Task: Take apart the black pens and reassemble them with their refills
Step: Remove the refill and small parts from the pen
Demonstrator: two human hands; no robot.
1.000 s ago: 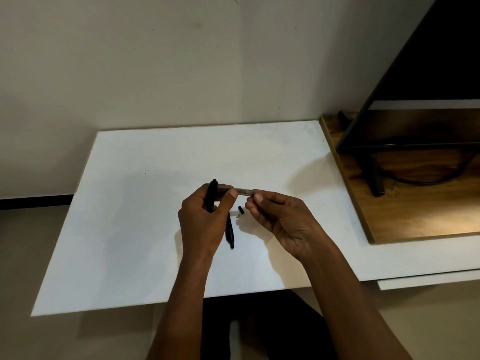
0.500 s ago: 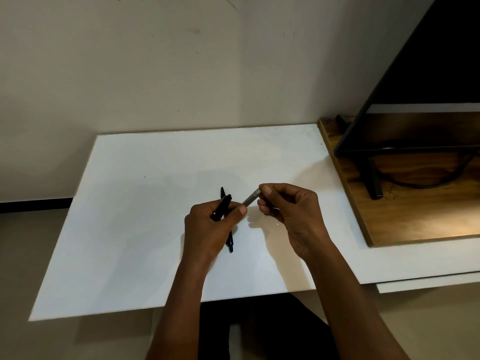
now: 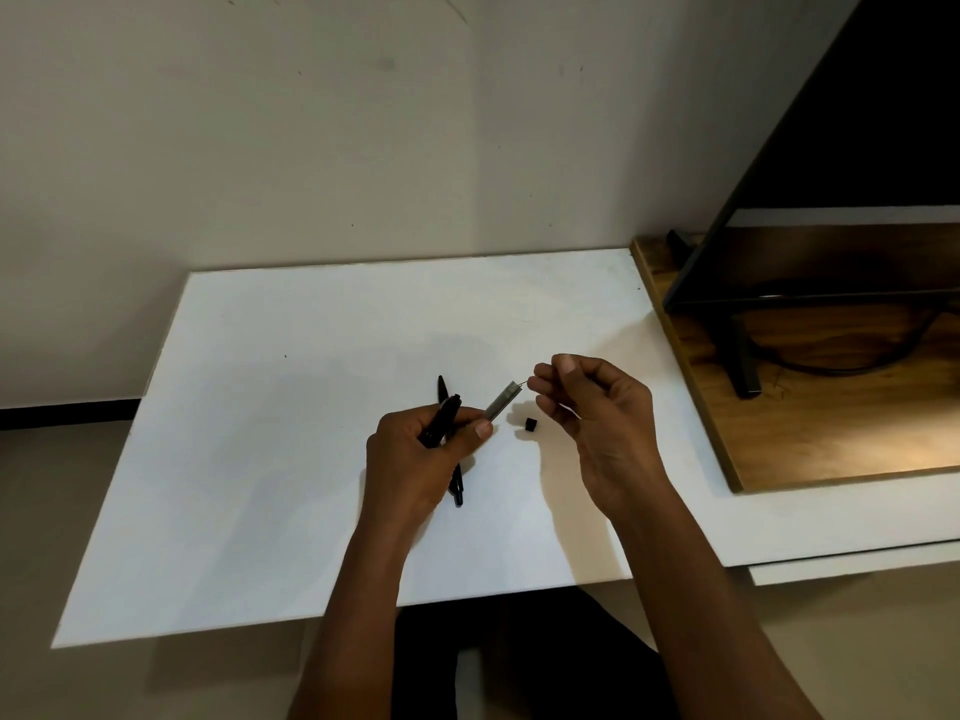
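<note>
My left hand (image 3: 415,459) grips a black pen part (image 3: 441,419) and a translucent grey barrel (image 3: 501,403) that points up and right. My right hand (image 3: 592,407) pinches the thin end of a refill (image 3: 523,381) that sticks out of the barrel's far end. A small black cap piece (image 3: 530,424) lies on the white table (image 3: 311,433) between my hands. Another black pen (image 3: 456,483) lies on the table, partly hidden under my left hand, its tip (image 3: 442,387) showing above.
A wooden board (image 3: 810,433) sits at the table's right, with a dark screen (image 3: 857,148) on a black stand (image 3: 740,366) and a cable. The wall runs behind the table.
My right hand has moved up and right, away from the barrel, drawing out the thin refill end. The small black cap piece, hidden half a second ago, now shows on the table.
</note>
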